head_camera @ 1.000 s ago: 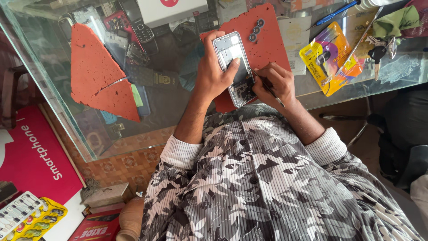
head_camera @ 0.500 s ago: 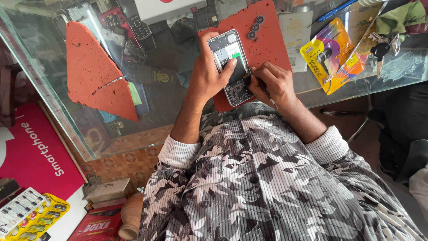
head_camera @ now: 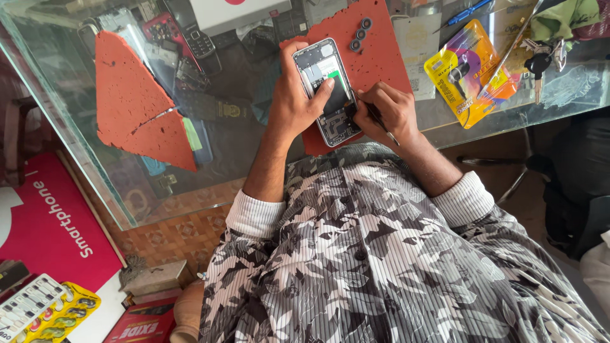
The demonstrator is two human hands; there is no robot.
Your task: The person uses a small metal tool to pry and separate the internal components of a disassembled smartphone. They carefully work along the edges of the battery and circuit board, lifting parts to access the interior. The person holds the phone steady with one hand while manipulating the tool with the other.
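An opened smartphone (head_camera: 321, 76) with its back cover off lies on a red work mat (head_camera: 381, 57) on the glass counter. My left hand (head_camera: 295, 101) grips the phone along its left side, thumb pressing across the exposed middle near a green part. My right hand (head_camera: 384, 114) holds a thin dark tool (head_camera: 375, 117), its tip against the phone's right edge. Three small round parts (head_camera: 359, 35) sit on the mat above the phone.
A yellow blister pack (head_camera: 467, 70), keys (head_camera: 543, 60) and a blue pen (head_camera: 467, 11) lie to the right. A torn red mat piece (head_camera: 136, 105) lies left on the glass counter (head_camera: 95, 184), old phones beneath it. A white box (head_camera: 238, 13) stands behind.
The phone and both hands have stayed together on the mat; my right hand has shifted slightly along the phone's right edge. The view has moved a little.
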